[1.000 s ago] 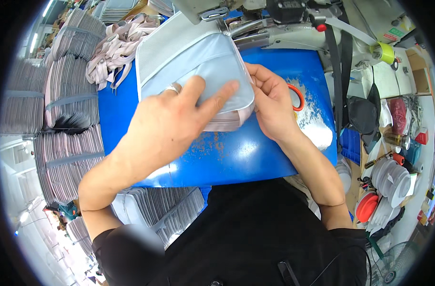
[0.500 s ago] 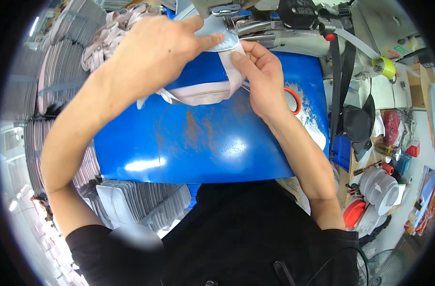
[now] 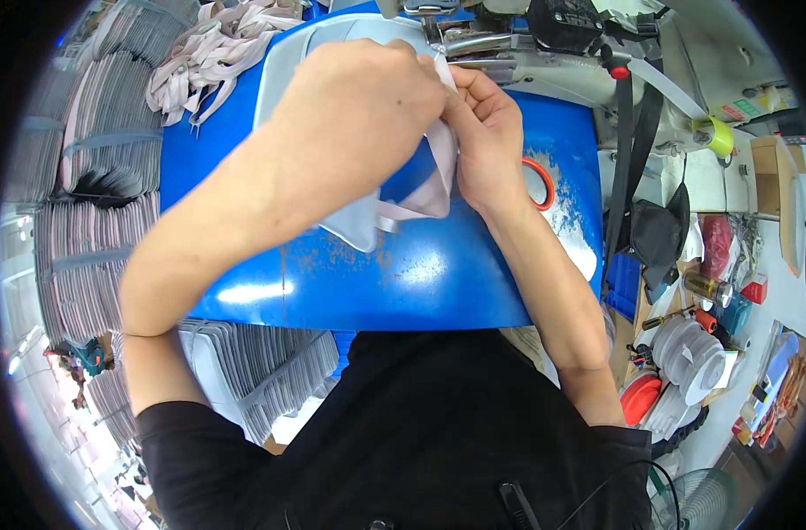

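Left hand (image 3: 367, 102) covers part of grey panel (image 3: 357, 225); left fingertips hidden, grip unreadable. Strap (image 3: 442, 172) partly masked by left hand. Machine (image 3: 548, 69) cut by top edge, fan (image 3: 699, 499) by lower.

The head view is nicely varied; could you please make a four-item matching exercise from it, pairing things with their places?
1. Pale pink strip
2. Heap of strips
3. Red-orange loop
4. Fan

A. Lower right corner
B. Held in the right hand
C. Upper left of the view
D. On the blue table, just right of that hand

Pairs: 1-B; 2-C; 3-D; 4-A
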The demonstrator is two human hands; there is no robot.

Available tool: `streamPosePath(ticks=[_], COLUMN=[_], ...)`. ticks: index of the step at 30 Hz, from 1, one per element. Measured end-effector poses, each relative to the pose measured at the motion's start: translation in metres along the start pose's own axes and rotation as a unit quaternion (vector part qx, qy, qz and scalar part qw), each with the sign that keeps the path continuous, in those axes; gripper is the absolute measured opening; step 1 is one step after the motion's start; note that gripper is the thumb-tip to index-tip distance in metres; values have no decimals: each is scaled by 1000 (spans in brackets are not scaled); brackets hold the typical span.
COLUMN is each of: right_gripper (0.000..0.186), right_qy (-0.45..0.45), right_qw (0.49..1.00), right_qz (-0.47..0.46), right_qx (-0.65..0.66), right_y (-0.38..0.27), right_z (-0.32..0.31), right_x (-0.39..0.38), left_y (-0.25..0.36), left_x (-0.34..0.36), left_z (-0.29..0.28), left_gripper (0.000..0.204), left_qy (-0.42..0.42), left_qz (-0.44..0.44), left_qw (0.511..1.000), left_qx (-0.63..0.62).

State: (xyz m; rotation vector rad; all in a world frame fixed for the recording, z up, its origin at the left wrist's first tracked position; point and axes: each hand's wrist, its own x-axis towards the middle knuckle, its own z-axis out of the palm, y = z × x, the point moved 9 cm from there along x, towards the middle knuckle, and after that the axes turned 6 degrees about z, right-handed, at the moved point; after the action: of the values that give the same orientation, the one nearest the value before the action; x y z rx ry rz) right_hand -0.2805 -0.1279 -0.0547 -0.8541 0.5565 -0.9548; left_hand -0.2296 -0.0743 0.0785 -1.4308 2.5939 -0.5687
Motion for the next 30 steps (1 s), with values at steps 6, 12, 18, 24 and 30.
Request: streamPosePath(ticks=[6,12,18,24,30], right_gripper=[26,38,48,28,21], right_qy=[-23,-38,-100,-120,-173], right_qw=[999,992,991,828,699], right_qz=[-8,4,-21,-312,-226], right_qx=[22,-124,-81,-451,-656], right_y=[0,-11,-23,-67,-40], right_z=[2,-10,-8,21,27], right_x=[-5,-31,-77,-108,-59], left_y=[8,25,58,27,1], left_x=[13,-22,-74,-90,-95], left_z=[1,8,15,-9,-11], left_gripper=[23,56,78,57,42], left_qy=[88,160,189,265,332], left_qz=[-139,-229,-169,-158,-163], left_qw=[981,922,934,915,872], left_qx=[-101,-269,-252,-260,-322])
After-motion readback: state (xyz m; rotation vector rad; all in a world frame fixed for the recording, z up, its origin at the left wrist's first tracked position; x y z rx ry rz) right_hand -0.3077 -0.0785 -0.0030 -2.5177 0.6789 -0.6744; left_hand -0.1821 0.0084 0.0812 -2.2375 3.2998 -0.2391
